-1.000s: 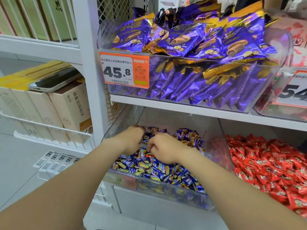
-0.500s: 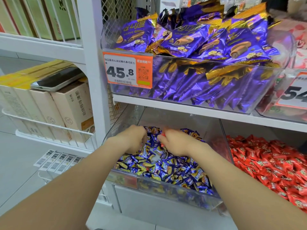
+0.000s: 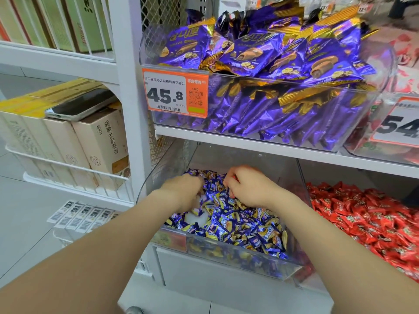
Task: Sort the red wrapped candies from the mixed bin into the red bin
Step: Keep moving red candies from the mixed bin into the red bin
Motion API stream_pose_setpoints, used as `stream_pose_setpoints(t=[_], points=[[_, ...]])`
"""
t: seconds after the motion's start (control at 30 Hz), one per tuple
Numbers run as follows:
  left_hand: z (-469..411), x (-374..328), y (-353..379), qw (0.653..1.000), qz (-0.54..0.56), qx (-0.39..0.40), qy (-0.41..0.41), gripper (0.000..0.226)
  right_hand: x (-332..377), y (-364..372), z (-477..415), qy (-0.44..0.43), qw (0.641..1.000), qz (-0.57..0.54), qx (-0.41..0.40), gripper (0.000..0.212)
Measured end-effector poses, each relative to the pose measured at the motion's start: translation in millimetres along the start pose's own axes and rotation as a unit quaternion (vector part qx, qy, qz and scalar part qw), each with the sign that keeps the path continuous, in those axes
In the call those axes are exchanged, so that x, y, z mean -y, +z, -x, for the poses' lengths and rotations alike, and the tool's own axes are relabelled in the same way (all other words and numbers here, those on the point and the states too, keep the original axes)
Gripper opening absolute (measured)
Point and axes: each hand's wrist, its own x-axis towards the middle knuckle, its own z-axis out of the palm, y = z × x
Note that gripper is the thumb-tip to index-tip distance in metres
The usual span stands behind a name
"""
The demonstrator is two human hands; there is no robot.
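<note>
My right hand (image 3: pixel 249 189) is curled in the mixed bin (image 3: pixel 226 257), fingers pinching what looks like 1 red candy (image 3: pixel 235 178), its long axis hidden. The red bin (image 3: pixel 328 175) lies rightward, nearest this hand, beyond the clear divider (image 3: pixel 302 189). My left hand (image 3: pixel 183 191) blurs among blue candies (image 3: pixel 249 227); its grip I cannot tell.

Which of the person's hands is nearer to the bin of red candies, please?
Right. The right hand, pinching a red candy, is in the mixed bin on the side toward the red bin; the left hand is further left.
</note>
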Motion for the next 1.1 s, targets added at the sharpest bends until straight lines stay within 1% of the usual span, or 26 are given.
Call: stream_pose_setpoints(t=[0.03,0.07,0.1,0.13,0.17,0.2,0.23,0.27,0.3,0.37,0.4,0.47,0.57,0.67,0.8,0.87,0.93,0.97,1.0,1.07,1.1], points=[[-1,-1,-2,0.999,-0.012,-0.048,-0.004,0.047,0,-1,2,0.011,1.000,0.002,0.010,0.033],[-1,-2,-5,0.997,-0.011,-0.079,-0.004,0.051,-1,-2,4,0.018,1.000,0.006,0.021,0.036],[-2,-2,-7,0.995,0.004,-0.095,-0.001,0.052,-1,-3,7,0.019,0.999,0.011,0.035,0.038],[-3,-2,-8,0.995,0.019,-0.103,0.004,0.048,-1,-5,9,0.018,0.998,0.018,0.052,0.040],[-3,0,-9,0.994,0.024,-0.102,0.007,0.040,-2,-7,11,0.020,0.997,0.020,0.070,0.037],[-4,3,-9,0.996,0.023,-0.089,0.007,0.032,-4,-9,13,0.025,0.996,0.016,0.082,0.029],[-4,4,-9,0.997,0.027,-0.066,0.003,0.030,-6,-12,15,0.030,0.995,0.017,0.089,0.022],[-4,6,-8,0.999,0.028,-0.036,-0.001,0.030,-7,-15,17,0.034,0.995,0.027,0.092,0.020],[-4,8,-7,1.000,0.020,-0.005,0.002,0.031,-7,-16,19,0.039,0.994,0.044,0.094,0.022],[-5,11,-2,0.999,-0.006,0.051,0.006,0.051,-7,-17,23,0.043,0.990,0.078,0.109,0.024],[-5,11,1,0.998,-0.011,0.061,0.001,0.055,-6,-17,25,0.040,0.988,0.095,0.119,0.023],[-7,8,3,0.998,-0.015,0.055,-0.004,0.048,-2,-18,29,0.046,0.984,0.122,0.123,0.020],[-8,1,5,0.999,-0.014,0.032,-0.007,0.030,0,-20,29,0.056,0.989,0.097,0.100,0.019],[-8,-3,9,0.999,-0.001,0.048,-0.016,0.040,2,-26,30,0.061,0.992,0.072,0.087,0.024],[-8,-4,5,0.998,0.051,0.042,-0.009,0.029,0,-40,35,0.073,0.993,0.031,0.086,0.033],[-3,-10,-4,0.995,0.099,0.014,0.004,0.028,-6,-45,36,0.075,0.992,0.050,0.089,0.035],[2,-18,-13,0.987,0.157,-0.021,0.026,0.035,-9,-47,40,0.076,0.988,0.095,0.093,0.029],[6,-24,-17,0.982,0.181,-0.023,0.039,0.041,-8,-47,43,0.075,0.983,0.126,0.113,0.028],[10,-31,-19,0.980,0.190,-0.008,0.055,0.044,-6,-46,47,0.076,0.971,0.159,0.161,0.027],[16,-44,-18,0.982,0.161,0.044,0.089,0.052,1,-39,56,0.081,0.928,0.201,0.304,0.024],[18,-49,-14,0.983,0.138,0.065,0.102,0.058,4,-34,59,0.077,0.905,0.212,0.361,0.027]])
